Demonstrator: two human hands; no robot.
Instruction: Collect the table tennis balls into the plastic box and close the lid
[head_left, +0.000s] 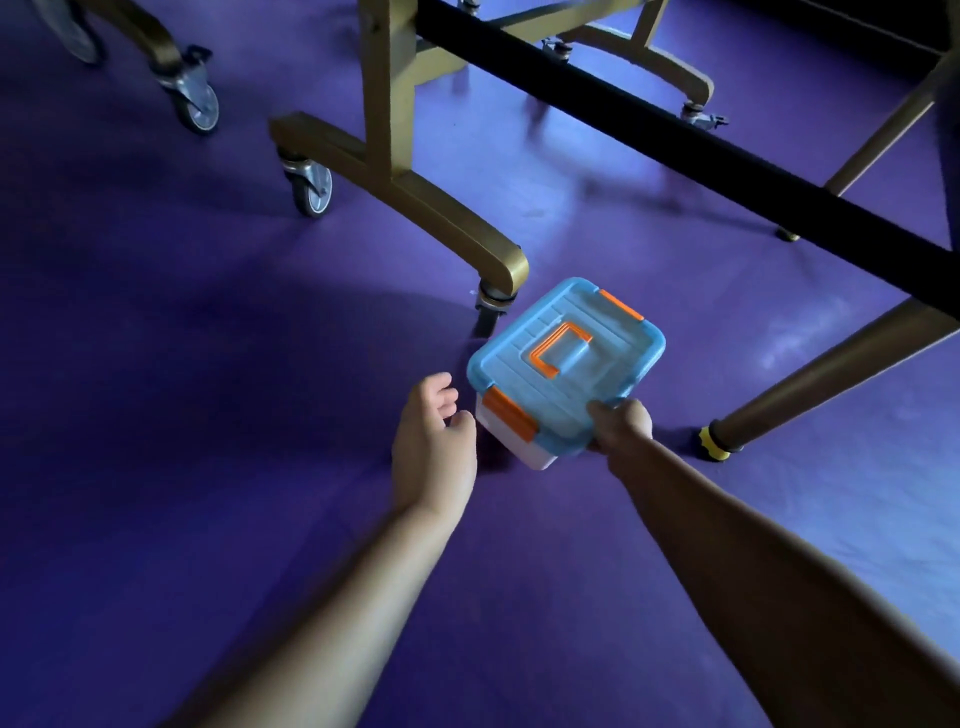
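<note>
A small plastic box (563, 371) with a white body, a blue lid, orange side latches and an orange handle is in the middle of the view, above the purple floor. The lid lies flat on the box. My right hand (621, 423) grips the box's near right corner, thumb on the lid's rim. To the box's left is my left hand (434, 436), fingers apart and curled, just beside the near orange latch and holding nothing. No table tennis balls show in this view.
Gold table legs (415, 197) on castor wheels (311, 189) stand just behind the box. A dark table edge (675, 140) runs diagonally across the upper right. A slanted gold leg with a yellow foot (714, 449) stands right of my right hand. Purple floor (208, 415) spreads to the left.
</note>
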